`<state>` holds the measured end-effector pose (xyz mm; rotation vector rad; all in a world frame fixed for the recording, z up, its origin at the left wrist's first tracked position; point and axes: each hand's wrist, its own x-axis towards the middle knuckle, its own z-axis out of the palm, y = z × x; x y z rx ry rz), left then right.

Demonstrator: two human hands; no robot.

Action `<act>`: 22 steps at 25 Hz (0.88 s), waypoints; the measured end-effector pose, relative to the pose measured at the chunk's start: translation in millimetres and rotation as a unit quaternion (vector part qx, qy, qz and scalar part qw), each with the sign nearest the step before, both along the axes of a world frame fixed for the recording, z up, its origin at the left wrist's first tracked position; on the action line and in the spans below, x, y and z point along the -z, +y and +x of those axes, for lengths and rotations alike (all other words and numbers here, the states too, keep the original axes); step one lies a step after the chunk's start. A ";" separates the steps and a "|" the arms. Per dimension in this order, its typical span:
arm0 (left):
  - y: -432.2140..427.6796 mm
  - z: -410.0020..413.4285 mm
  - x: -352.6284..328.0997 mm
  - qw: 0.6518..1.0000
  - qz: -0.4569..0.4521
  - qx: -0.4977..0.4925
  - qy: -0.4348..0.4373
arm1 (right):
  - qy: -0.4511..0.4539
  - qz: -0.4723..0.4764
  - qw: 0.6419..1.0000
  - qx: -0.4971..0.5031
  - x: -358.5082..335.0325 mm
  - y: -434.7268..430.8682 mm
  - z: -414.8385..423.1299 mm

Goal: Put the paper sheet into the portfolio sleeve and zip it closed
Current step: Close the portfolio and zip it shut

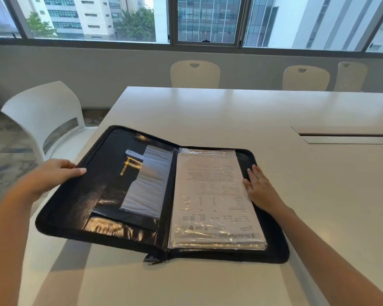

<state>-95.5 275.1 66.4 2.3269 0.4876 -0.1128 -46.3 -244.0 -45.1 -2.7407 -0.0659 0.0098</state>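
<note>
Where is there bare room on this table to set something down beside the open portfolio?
The table is bare behind the portfolio up to the far edge, on the right below the cable slot, and in front of the zip pull. Left is crowded: the portfolio reaches the table edge, gripped by the left hand.

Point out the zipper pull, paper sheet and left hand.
zipper pull (pixel 154 259), head view: the tab at the spine's near end.
paper sheet (pixel 215 191), head view: middle of the printed page.
left hand (pixel 53 174), head view: back of the hand.
</note>
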 end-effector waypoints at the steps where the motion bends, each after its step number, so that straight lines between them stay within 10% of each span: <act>1: -7.8 -6.3 -11.7 1.000 -0.003 0.007 -0.012 | 0.005 0.008 1.000 0.001 -1.0 -0.6 -0.1; 7: -71.1 -32.2 -83.1 0.990 -0.052 0.060 -0.119 | -0.053 0.018 0.998 0.013 -17.7 18.0 -11.2; 22: -292.9 -34.5 -101.7 0.911 -0.282 0.161 -0.254 | -0.082 0.466 0.878 -0.073 -168.9 101.9 -76.1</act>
